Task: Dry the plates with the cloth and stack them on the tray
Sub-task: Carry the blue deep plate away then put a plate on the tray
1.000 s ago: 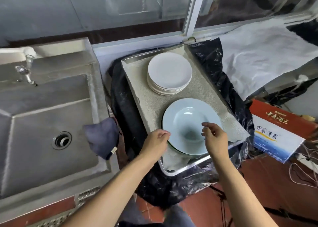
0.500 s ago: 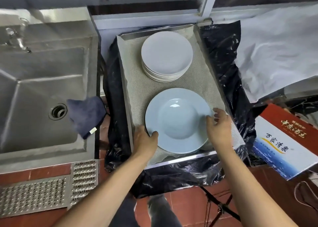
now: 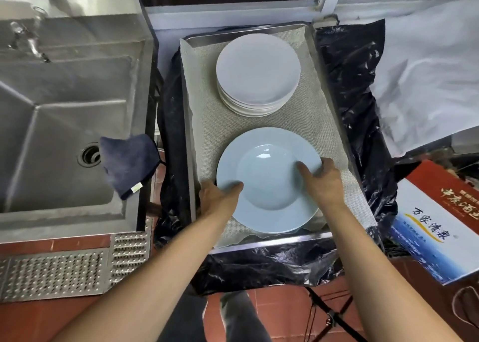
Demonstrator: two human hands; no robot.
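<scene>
A steel sink (image 3: 64, 113) occupies the far left of the view, with a tap (image 3: 27, 39) at its back corner and a drain (image 3: 89, 156) in the basin floor. A dark blue cloth (image 3: 128, 164) is draped over the sink's right edge, well left of the left hand's fingers and held by neither hand. A perforated metal grate (image 3: 59, 271) lies below the sink on the red tile floor (image 3: 280, 313).

The left hand (image 3: 216, 201) grips the near-left rim of a pale blue deep plate (image 3: 269, 178). Its thumb lies on top of the rim; the remaining fingers are curled out of sight beneath the edge.

The plate rests on a mesh-textured liner (image 3: 204, 124) inside a metal tray (image 3: 269, 242), at the tray's near end. Beyond the fingertips of both hands, toward the far end of the tray, stands a stack of white plates (image 3: 258, 69), apart from the blue plate.

The right hand (image 3: 322, 183) holds the plate's right side. Its thumb presses on the inner slope of the bowl, and its fingers wrap the outer rim; the fingertips themselves are hidden below.

Black plastic sheeting (image 3: 347, 90) surrounds the tray. To the right of the right hand's fingers sit a white sheet (image 3: 425, 77) and a red, white and blue printed carton (image 3: 438, 225).
</scene>
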